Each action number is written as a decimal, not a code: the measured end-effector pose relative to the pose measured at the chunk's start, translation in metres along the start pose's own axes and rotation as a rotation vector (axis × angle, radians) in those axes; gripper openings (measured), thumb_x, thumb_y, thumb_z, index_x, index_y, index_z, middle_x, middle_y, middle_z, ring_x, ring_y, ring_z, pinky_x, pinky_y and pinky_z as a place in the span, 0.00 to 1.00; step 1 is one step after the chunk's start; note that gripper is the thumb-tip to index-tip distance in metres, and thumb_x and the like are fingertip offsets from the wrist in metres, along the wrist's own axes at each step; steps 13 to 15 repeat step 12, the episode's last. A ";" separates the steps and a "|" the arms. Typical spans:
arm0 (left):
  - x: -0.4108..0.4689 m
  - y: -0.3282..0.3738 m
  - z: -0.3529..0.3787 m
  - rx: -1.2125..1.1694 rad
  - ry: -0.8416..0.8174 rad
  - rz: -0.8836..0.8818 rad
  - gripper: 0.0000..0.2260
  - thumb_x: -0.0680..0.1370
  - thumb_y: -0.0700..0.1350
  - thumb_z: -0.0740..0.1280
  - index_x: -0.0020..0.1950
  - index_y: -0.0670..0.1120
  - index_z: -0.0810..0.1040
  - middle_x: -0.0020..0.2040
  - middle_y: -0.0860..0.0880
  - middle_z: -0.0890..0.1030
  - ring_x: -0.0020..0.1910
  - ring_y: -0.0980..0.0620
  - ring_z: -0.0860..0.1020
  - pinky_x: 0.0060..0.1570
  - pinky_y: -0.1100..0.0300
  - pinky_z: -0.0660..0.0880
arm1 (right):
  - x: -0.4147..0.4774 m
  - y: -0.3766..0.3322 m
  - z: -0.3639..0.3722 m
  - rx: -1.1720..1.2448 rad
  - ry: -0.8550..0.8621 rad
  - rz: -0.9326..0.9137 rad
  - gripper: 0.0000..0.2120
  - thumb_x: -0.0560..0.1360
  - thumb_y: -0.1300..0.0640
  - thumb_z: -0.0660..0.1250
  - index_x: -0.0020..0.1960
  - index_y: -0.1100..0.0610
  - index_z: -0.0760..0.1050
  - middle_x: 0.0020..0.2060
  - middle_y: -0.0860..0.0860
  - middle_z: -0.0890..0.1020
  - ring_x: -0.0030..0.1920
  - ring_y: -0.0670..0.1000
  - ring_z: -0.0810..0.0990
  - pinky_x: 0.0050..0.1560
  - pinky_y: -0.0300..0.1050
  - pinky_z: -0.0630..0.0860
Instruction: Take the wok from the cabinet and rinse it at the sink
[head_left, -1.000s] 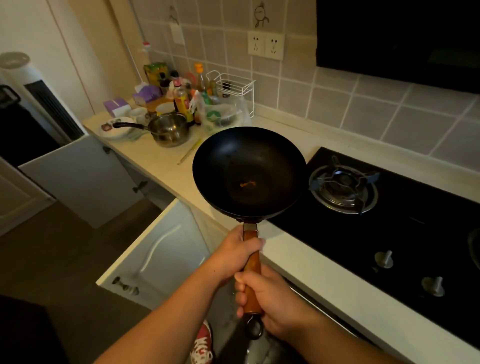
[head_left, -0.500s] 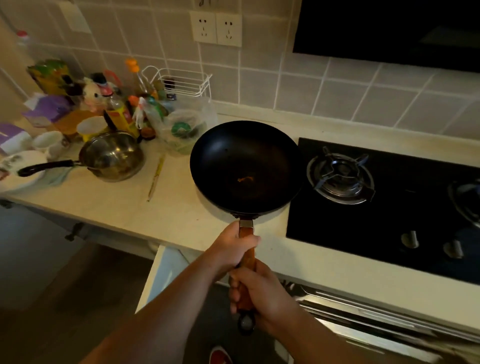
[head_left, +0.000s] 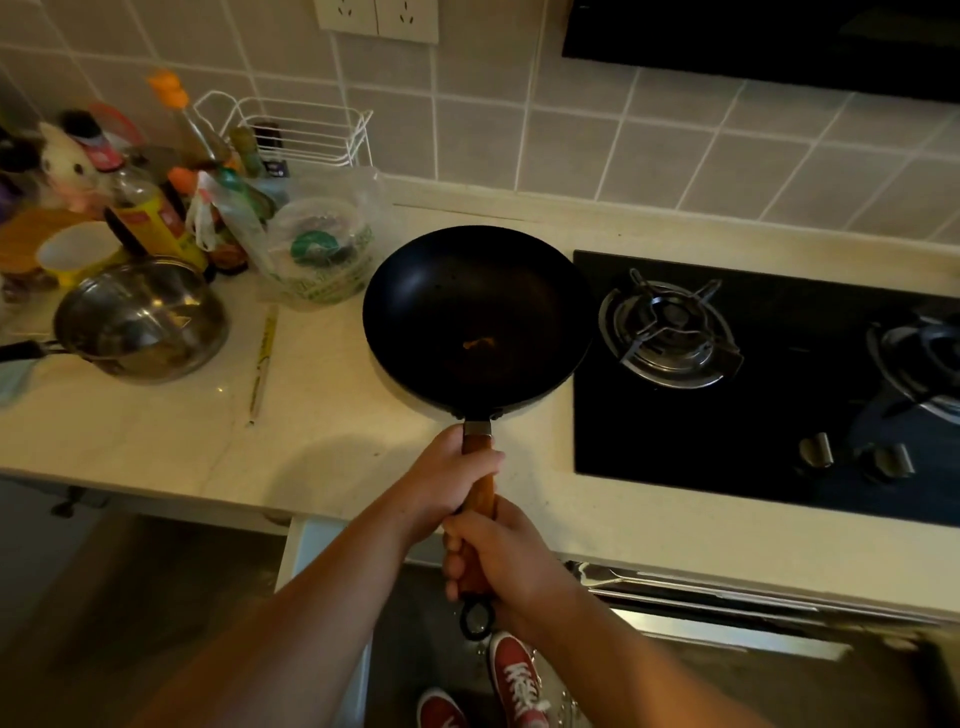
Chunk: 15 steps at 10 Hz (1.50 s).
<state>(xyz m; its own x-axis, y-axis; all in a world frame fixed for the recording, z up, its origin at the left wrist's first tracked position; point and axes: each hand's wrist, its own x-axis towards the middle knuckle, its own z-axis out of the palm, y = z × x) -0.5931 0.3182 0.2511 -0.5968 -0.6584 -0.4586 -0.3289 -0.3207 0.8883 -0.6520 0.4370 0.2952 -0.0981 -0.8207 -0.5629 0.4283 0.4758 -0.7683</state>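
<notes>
The black wok (head_left: 478, 317) hangs level above the pale countertop (head_left: 332, 441), just left of the gas hob. A small orange speck lies on its bottom. Its wooden handle (head_left: 480, 493) points toward me and ends in a black hanging loop. My left hand (head_left: 447, 478) grips the handle near the wok. My right hand (head_left: 504, 561) grips it lower down, close to the loop. No sink is in view.
A black gas hob (head_left: 769, 374) with two burners fills the right counter. At the left stand a steel saucepan (head_left: 140, 322), bottles, a plastic bag with a container (head_left: 317, 249) and a wire rack (head_left: 291, 130). A chopstick (head_left: 262, 364) lies on the counter. An open white cabinet door (head_left: 311, 551) is below.
The view has swung right and down over the counter. The wok stays held in both hands, now over the counter edge beside the hob; the cabinet door has dropped out of sight below.
</notes>
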 end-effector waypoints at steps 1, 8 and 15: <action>0.005 -0.001 -0.005 0.013 -0.001 -0.010 0.17 0.69 0.54 0.71 0.55 0.53 0.77 0.47 0.47 0.83 0.40 0.55 0.84 0.39 0.61 0.77 | 0.008 0.001 0.001 0.015 0.003 0.004 0.02 0.77 0.62 0.64 0.46 0.60 0.74 0.29 0.51 0.78 0.30 0.47 0.78 0.32 0.41 0.78; 0.012 0.013 -0.003 0.032 -0.016 0.008 0.17 0.71 0.54 0.70 0.57 0.51 0.77 0.48 0.46 0.82 0.47 0.47 0.82 0.52 0.50 0.79 | 0.023 -0.005 -0.008 0.113 -0.018 0.040 0.09 0.77 0.60 0.67 0.55 0.62 0.73 0.32 0.51 0.82 0.32 0.50 0.82 0.35 0.44 0.81; -0.061 -0.062 -0.004 0.082 0.174 -0.182 0.15 0.80 0.61 0.59 0.52 0.51 0.77 0.42 0.49 0.84 0.38 0.54 0.84 0.37 0.59 0.78 | -0.092 -0.096 -0.057 -0.653 0.092 -0.432 0.14 0.75 0.40 0.65 0.59 0.42 0.76 0.45 0.46 0.85 0.46 0.46 0.85 0.45 0.43 0.82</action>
